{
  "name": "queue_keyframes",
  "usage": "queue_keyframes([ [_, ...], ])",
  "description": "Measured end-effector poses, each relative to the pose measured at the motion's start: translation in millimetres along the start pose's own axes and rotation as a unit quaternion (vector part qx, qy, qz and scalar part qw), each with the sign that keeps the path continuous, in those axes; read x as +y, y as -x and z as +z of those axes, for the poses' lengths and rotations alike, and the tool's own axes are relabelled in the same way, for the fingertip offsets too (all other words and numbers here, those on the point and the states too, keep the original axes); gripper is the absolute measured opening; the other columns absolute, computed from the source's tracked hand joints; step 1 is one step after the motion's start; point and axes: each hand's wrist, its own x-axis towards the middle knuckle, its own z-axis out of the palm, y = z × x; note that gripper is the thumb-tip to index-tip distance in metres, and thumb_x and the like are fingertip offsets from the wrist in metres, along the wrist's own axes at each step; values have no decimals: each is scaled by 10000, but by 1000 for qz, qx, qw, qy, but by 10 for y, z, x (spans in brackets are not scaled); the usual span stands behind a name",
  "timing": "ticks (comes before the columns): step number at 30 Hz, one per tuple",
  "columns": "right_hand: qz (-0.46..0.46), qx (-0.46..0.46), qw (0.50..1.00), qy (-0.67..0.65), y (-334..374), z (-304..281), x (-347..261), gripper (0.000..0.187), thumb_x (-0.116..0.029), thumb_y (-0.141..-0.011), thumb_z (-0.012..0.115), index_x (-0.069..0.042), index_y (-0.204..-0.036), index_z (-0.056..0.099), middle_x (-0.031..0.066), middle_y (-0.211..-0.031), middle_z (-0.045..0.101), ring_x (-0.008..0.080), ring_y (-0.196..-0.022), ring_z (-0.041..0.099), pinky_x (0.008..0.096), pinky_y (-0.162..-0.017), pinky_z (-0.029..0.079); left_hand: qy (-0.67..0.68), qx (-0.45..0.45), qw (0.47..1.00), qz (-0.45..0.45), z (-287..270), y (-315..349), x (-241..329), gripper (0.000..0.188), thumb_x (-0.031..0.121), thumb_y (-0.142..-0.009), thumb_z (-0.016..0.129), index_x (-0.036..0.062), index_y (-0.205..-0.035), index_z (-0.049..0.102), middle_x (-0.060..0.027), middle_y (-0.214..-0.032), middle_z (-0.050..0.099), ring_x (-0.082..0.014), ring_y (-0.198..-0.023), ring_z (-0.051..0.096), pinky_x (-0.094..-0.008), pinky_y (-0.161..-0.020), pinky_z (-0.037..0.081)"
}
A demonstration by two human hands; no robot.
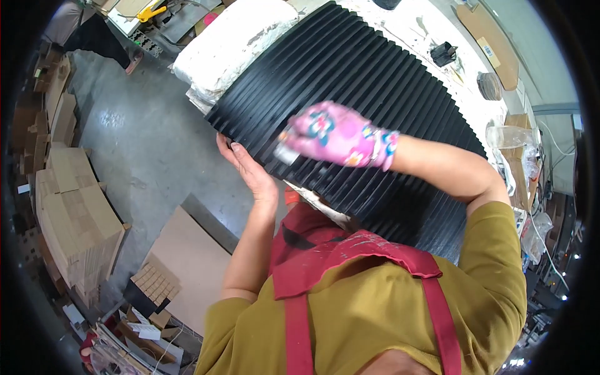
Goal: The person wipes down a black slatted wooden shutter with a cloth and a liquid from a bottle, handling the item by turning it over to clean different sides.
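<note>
A large black panel [350, 81] with parallel raised slats lies across the work table. My right hand [331, 134], in a pink flowered glove, is over the panel's near left part. Its fingers are closed on a small white piece [286, 154], perhaps a cloth or pad; motion blur hides its exact kind. My left hand [250, 170] is bare and rests against the panel's near left edge, with its fingers stretched out and the thumb apart from them.
White padded wrapping [231, 44] lies under and beside the panel. Beyond it are a black cup [442, 54] and a roll of tape [489, 86]. Stacked cardboard [78, 219] stands at left, with a flat cardboard sheet [194, 262] nearer me. Another person's leg [103, 44] shows far left.
</note>
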Motion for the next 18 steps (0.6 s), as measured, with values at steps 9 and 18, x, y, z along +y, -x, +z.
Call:
queue_keyframes([
  [9,-40,1,999,-26,-207,-41,-183,348,-191,-815,546,-119,-1154,569,90,-1057,575,241,-962,596,351,-826,488,-68,19,997,-3,-14,37,24,611,426,-1005,299,14,-1442,186,-186,-1471,232,-289,-1349,270,-402,-1094,247],
  [18,307,-6,951,44,915,-269,1488,327,-97,-868,548,-88,-1194,572,159,-1072,599,289,-986,622,366,-838,530,-67,-15,997,-23,-55,67,127,627,413,-1003,323,20,-1457,140,-173,-1506,180,-271,-1386,209,-388,-1134,175],
])
